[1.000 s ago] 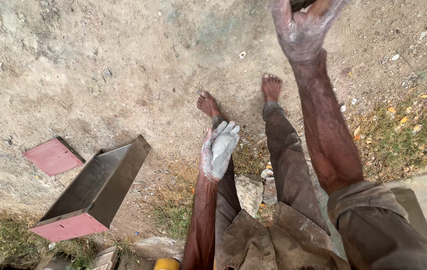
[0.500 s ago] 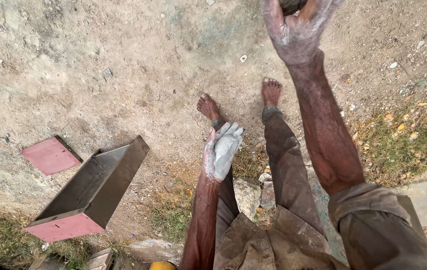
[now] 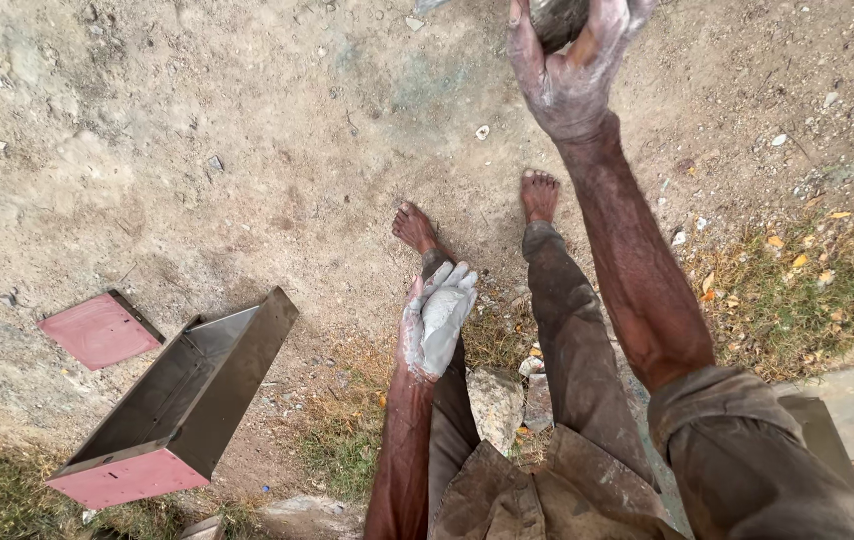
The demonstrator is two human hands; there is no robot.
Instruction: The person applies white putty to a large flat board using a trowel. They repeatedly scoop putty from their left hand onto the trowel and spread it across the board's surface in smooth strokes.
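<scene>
Now | right hand (image 3: 572,75) raised ahead, grip closed round grey lump (image 3: 559,18) | left hand (image 3: 437,318) spread, empty, by thigh

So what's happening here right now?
A barefoot person stands on bare dirt, looking down. The right hand, coated in grey dust, is raised out in front and grips a dark lump that is partly cut off by the top edge. The left hand, also grey, hangs open and empty by the left leg. A dark metal mould with pink ends lies on the ground to the left, beside a flat pink plate.
</scene>
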